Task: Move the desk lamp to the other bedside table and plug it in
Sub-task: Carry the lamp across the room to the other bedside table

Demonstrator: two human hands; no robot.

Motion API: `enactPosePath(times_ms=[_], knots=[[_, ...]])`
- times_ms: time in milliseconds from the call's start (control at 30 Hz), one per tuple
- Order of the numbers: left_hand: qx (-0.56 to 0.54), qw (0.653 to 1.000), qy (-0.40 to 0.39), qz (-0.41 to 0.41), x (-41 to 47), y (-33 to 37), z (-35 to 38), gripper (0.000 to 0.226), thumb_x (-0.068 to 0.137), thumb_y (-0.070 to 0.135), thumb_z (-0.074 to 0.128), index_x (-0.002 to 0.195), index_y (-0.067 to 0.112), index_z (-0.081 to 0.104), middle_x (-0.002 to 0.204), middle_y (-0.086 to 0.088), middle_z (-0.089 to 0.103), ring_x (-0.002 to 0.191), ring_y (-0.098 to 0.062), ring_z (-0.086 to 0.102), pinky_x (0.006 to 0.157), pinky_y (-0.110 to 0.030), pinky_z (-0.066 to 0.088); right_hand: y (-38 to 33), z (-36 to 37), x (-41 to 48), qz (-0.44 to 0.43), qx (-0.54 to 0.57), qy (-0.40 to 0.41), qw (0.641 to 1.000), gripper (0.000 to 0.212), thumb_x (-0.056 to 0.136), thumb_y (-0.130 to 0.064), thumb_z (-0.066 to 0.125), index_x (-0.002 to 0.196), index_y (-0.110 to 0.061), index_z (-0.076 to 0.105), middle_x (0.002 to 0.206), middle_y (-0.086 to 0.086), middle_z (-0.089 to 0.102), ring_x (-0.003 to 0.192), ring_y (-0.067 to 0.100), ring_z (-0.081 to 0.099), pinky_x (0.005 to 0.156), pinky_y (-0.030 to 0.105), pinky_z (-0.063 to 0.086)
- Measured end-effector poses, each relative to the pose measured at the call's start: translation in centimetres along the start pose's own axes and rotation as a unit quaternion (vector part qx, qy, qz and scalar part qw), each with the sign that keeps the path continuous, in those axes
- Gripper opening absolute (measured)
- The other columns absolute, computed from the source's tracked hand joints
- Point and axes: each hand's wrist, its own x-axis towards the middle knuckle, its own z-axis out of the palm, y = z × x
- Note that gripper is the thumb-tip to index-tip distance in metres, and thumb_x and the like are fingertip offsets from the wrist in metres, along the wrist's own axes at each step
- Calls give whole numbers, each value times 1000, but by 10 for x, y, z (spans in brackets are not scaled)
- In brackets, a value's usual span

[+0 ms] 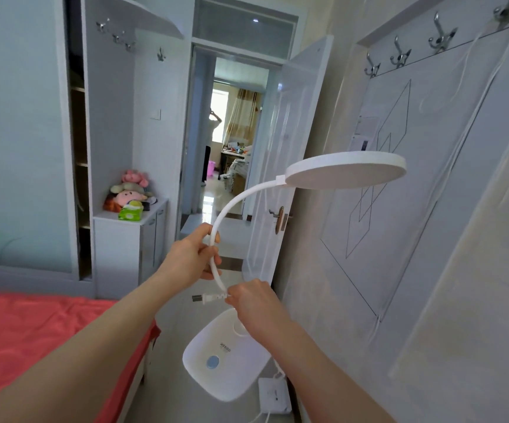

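The white desk lamp hangs in the air in front of me, its round head (346,168) up at the right and its flat base (225,355) with a blue button low in the middle. My left hand (190,254) grips the curved neck (216,239) of the lamp. Just below it, my right hand (254,300) pinches the cord right behind the white plug (207,298), whose prongs point left. The rest of the cord is hidden behind my right hand and the base.
A white power strip (273,395) lies on the floor below the lamp base, with cables running from it. The bed with a red sheet (33,331) fills the lower left. An open white door (283,154) stands ahead, and a low cabinet with plush toys (131,192) stands left of the doorway.
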Motion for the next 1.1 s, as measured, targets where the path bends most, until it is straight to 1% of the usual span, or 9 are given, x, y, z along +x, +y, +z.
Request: enactPosePath(times_ms=[133, 300, 367, 500, 600, 700, 833, 1000, 1100], knots=[[4, 1000, -5, -6, 28, -12, 3, 18, 97, 8, 49, 94, 25, 53, 84, -14, 71, 74, -27, 72, 69, -41, 63, 12, 8, 26, 10, 0, -31, 999, 10, 92, -9, 60, 96, -6, 70, 82, 16, 66, 71, 31, 57, 60, 29, 35], [5, 1000, -8, -18, 73, -29, 17, 16, 98, 8, 49, 100, 23, 53, 83, -13, 71, 73, -26, 73, 70, -41, 63, 42, 27, 61, 11, 17, -32, 999, 13, 94, -13, 60, 98, -5, 69, 87, 17, 68, 65, 25, 46, 61, 29, 34], [8, 1000, -6, -20, 91, -33, 24, 15, 98, 8, 49, 101, 22, 53, 84, -14, 71, 73, -26, 73, 70, -42, 63, 57, 33, 75, 11, 20, -31, 999, 15, 95, -15, 59, 98, -4, 69, 82, 17, 66, 64, 24, 45, 61, 29, 34], [7, 1000, 1, -26, 137, -36, 44, 13, 98, 5, 48, 101, 18, 52, 84, -16, 70, 75, -31, 72, 72, -45, 62, 98, 42, 112, 0, 26, -16, 1000, 20, 96, -17, 57, 92, -2, 68, 70, 9, 48, 62, 25, 44, 59, 30, 33], [6, 999, 12, -28, 181, -35, 61, 13, 98, 5, 47, 104, 15, 52, 85, -17, 69, 76, -33, 72, 74, -47, 62, 137, 47, 148, -14, 24, -20, 999, 17, 96, -17, 58, 95, -4, 69, 74, 12, 57, 64, 23, 45, 61, 29, 34], [-5, 999, 22, -28, 217, -35, 72, 14, 98, 4, 46, 105, 15, 52, 86, -18, 68, 76, -32, 72, 72, -47, 62, 166, 47, 179, -29, 18, -28, 999, 15, 95, -14, 58, 100, -5, 69, 86, 17, 68, 65, 23, 49, 65, 33, 43], [0, 999, 45, -26, 263, -41, 82, 17, 98, 4, 47, 99, 20, 52, 85, -17, 70, 74, -31, 73, 66, -42, 63, 202, 51, 222, -39, 18, -42, 998, 18, 93, -14, 62, 109, -9, 69, 91, 14, 69, 78, 27, 63, 79, 38, 56], [1, 997, 69, -19, 303, -54, 84, 28, 97, 6, 48, 87, 31, 53, 82, -16, 71, 70, -28, 73, 56, -32, 61, 224, 58, 259, -62, 8, -40, 997, 17, 93, -12, 61, 108, -10, 69, 91, 14, 68, 81, 30, 64, 77, 40, 55], [-2, 997, 73, -18, 326, -63, 84, 38, 97, 5, 49, 79, 39, 53, 81, -15, 71, 68, -27, 74, 56, -33, 61, 232, 63, 279, -64, 11, -36, 997, 17, 94, -14, 59, 107, -9, 69, 91, 16, 68, 79, 30, 63, 72, 36, 51]])
